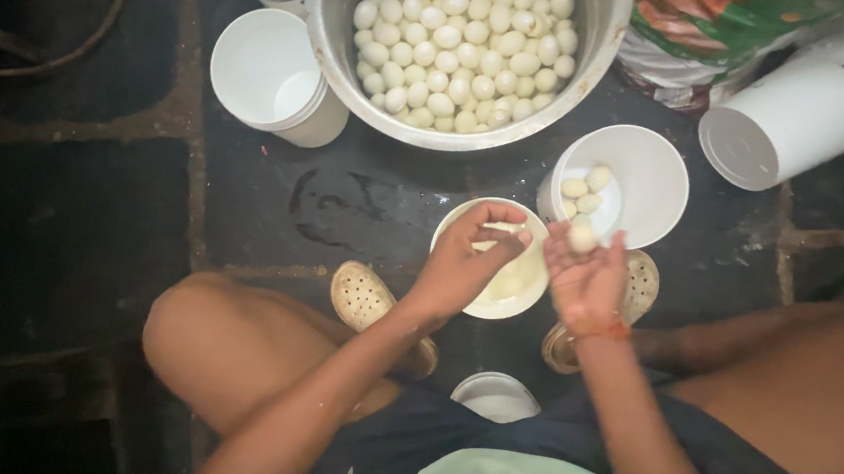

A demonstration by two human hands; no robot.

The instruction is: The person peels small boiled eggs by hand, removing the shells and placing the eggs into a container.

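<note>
On the dark stone floor, seen from above between the person's bent knees:

Left hand: the left hand (463, 255) hangs over a small pale bowl (528, 294), fingers curled loosely inward with thumb and fingertips close together; whether they pinch anything I cannot tell.

Right hand: the right hand (587, 280) is palm up, fingers spread and half open, with one white ball (582, 239) resting at the fingertips, not clasped.

Small pale bowl: stands on the floor just ahead of the feet, under the left hand, with pale contents inside that are too blurred to name.

White cup: a white cup (647, 180) stands just beyond the right hand, touching or nearly touching the small bowl's far right rim; three white balls lie in it.

Steel basin: a big steel basin (336, 30) at the far edge of the view is heaped with many white balls (462, 50).

Other cups: a stack of empty white cups (269, 75) stands just left of the basin; another stack (809, 107) lies on its side at the far right.

Bag: a green and red bag (720, 25) lies right of the basin.

Feet: sandals (362, 298) rest either side of the small bowl.
</note>
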